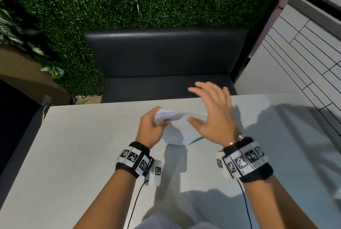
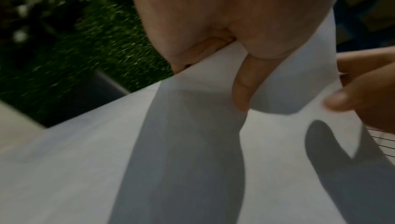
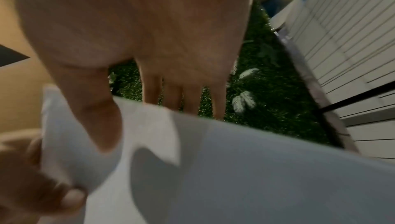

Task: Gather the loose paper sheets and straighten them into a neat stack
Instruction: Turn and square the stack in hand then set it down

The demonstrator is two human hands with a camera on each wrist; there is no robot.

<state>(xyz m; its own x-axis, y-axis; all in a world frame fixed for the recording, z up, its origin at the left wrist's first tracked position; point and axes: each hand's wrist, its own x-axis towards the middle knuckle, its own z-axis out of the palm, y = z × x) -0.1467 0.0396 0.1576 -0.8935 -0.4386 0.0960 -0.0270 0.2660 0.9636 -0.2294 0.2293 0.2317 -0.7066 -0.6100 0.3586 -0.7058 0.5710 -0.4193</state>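
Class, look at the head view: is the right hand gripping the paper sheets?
No: the right hand is spread open beside the paper sheets, which the left hand grips.

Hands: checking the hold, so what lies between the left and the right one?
Only the paper sheets: the left hand grips their left end, the open right hand spreads at their right. The head view shows it.

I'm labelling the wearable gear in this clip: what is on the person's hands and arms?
Both forearms are bare. Each wrist carries a black band ringed with white tiles printed with black square codes, and a thin black cable trails from each. The right wrist also wears a metal watch.
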